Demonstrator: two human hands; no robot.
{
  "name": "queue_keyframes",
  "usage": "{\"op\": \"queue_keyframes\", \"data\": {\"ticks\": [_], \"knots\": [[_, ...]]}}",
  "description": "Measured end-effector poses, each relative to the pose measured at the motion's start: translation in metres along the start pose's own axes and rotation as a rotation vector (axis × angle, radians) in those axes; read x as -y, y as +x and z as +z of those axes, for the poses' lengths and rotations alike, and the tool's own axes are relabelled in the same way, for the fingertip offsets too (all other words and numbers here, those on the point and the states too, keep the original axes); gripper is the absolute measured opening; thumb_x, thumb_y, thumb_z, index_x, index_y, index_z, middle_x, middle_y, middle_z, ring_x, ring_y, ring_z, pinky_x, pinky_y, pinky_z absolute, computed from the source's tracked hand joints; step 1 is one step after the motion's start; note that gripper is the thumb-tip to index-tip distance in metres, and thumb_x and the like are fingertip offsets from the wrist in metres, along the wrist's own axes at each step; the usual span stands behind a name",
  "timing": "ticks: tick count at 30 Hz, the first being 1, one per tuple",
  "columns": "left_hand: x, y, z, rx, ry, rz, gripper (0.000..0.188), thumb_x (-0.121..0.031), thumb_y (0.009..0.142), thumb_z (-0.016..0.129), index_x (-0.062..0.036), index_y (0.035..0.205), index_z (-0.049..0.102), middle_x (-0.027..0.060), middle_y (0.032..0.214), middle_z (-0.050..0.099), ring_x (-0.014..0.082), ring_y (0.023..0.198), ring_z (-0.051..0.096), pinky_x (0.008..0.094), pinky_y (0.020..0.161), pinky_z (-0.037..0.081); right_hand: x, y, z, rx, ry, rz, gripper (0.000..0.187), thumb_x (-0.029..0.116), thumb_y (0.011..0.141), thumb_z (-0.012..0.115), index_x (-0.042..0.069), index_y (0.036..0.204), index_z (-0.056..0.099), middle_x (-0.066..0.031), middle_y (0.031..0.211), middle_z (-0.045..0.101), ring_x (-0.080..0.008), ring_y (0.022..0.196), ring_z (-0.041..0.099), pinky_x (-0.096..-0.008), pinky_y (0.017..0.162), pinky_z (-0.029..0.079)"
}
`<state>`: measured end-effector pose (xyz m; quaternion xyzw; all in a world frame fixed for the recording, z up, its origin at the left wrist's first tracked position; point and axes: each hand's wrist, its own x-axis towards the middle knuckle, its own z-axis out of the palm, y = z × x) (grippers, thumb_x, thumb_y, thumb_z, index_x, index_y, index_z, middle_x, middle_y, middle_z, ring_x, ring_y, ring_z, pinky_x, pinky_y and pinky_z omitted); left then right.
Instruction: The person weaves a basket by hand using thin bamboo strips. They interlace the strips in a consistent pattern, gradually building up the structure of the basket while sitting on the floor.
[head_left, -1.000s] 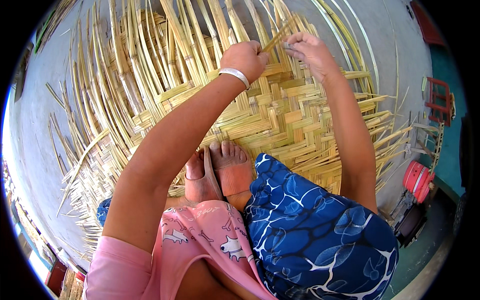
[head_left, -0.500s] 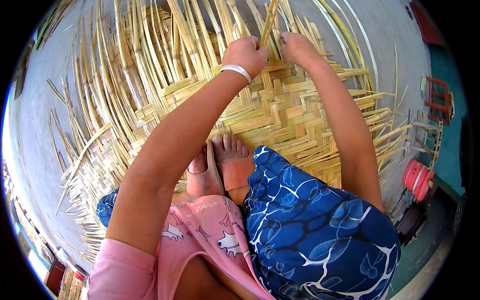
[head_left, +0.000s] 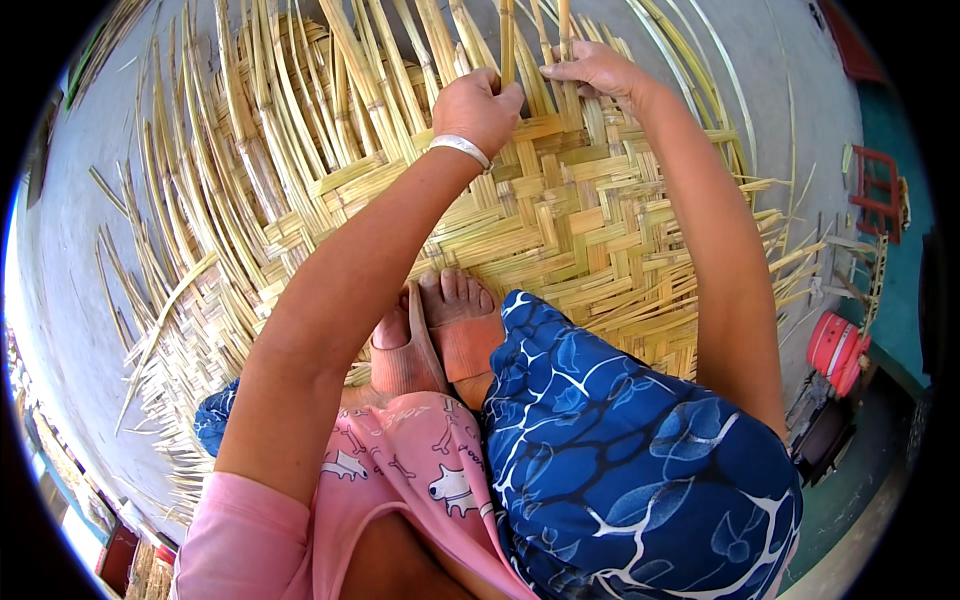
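A woven mat of flat, yellowish split-cane strips [head_left: 600,225] spreads under my feet, its far side running out into long unwoven strips [head_left: 255,150]. My left hand [head_left: 477,112], with a pale bangle at the wrist, is closed around one upright cane strip [head_left: 507,42] at the far edge of the weave. To its right, my right hand [head_left: 605,72] has its thumb and fingers on another strip [head_left: 565,25] that passes under the hand. Both strips rise from the woven edge, and their upper ends leave the picture.
My sandalled feet [head_left: 440,335] stand on the near part of the mat. Grey floor [head_left: 85,320] surrounds it, with loose strips [head_left: 715,60] at the far right. A red chair-like frame [head_left: 875,195] and a pinkish-red round container [head_left: 838,350] are at the right side.
My right hand has shifted slightly away and its fingers have spread across a strip. My left hand has moved a little left, and its strip stands straighter than before.
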<state>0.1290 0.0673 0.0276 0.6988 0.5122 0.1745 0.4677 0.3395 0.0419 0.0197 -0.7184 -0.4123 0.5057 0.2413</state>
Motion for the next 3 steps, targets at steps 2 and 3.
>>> {"op": "queue_keyframes", "data": {"ticks": [2,3], "knots": [[-0.001,0.0001,0.0002,-0.016,0.049,0.014,0.027,-0.028,0.079,0.058,-0.0023,0.079,0.064,0.0138,0.069,0.065,0.0268,0.07,0.064,0.0362,0.068,0.05,0.0056,-0.0011,-0.0015,0.035,-0.054,0.028,0.036,0.035,0.076,0.073,0.015,0.102,0.059,0.0044,0.085,0.057,-0.0075,0.079,0.053,-0.026,0.068,0.042],[-0.002,0.0008,0.0003,-0.015,0.051,0.016,0.027,-0.028,0.079,0.058,-0.0023,0.079,0.064,0.0138,0.069,0.065,0.0268,0.07,0.064,0.0362,0.068,0.05,0.0047,0.0009,-0.0028,0.055,-0.058,0.044,0.038,0.037,0.075,0.074,0.015,0.103,0.059,0.0045,0.085,0.058,-0.008,0.08,0.053,-0.0259,0.07,0.043]]}}
